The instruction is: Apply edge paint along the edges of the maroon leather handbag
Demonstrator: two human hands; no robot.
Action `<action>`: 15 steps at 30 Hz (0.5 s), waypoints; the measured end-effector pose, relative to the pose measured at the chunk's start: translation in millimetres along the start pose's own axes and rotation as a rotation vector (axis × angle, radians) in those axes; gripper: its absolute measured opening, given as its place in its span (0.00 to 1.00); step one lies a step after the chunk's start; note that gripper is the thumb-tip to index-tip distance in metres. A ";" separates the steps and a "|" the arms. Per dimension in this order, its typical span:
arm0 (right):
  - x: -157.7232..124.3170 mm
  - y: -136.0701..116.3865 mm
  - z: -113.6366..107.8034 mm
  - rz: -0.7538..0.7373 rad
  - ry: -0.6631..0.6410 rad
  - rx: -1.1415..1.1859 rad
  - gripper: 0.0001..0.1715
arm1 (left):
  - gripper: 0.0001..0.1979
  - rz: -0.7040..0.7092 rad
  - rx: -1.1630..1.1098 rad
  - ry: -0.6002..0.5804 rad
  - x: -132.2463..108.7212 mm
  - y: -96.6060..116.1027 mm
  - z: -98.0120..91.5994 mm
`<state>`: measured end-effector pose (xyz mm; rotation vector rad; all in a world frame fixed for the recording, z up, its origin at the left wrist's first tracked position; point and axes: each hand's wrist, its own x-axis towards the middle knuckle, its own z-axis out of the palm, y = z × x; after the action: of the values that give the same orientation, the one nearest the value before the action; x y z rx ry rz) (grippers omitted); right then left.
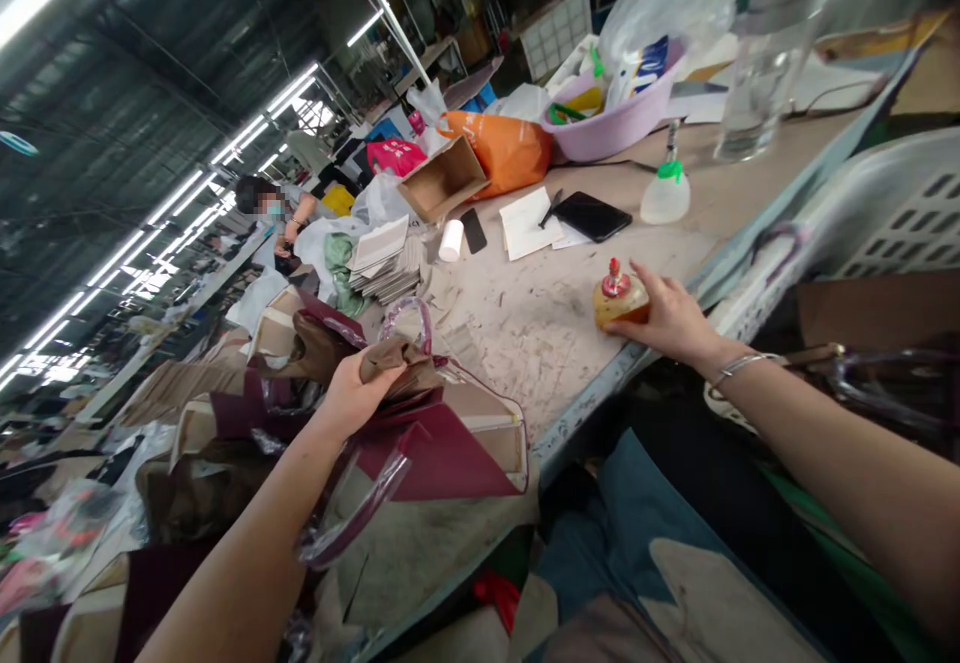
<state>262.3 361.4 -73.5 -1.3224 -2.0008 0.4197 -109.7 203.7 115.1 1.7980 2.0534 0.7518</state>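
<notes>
My left hand is closed on the brown lining at the open top of a maroon handbag. The bag lies tilted at the table edge, and its plastic-wrapped handles loop out on either side. My right hand is wrapped round a small squeeze bottle with amber contents and a red tip, low over the table's front edge. Other unfinished maroon bags lie left of my left hand.
On the table are a black phone, a notepad, a white-green bottle and a stack of pieces. Farther back are an orange bag, a lilac basin and a clear bottle. A co-worker sits far left.
</notes>
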 end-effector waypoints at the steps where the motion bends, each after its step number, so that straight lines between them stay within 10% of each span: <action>1: 2.7 -0.7 2.7 0.011 -0.011 -0.020 0.55 | 0.19 -0.021 0.003 -0.015 1.5 1.8 -3.4; 7: 12.1 -7.1 5.4 0.010 -0.048 -0.058 0.34 | 0.19 -0.170 0.008 -0.116 8.3 12.3 -24.4; 15: -9.9 -28.5 -14.9 -0.168 -0.010 0.180 0.31 | 0.18 0.080 0.166 0.212 25.4 -11.1 13.0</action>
<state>255.8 338.7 -49.4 -1.0358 -2.0121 0.5137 -115.9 230.2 100.9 1.9754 2.2491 0.8489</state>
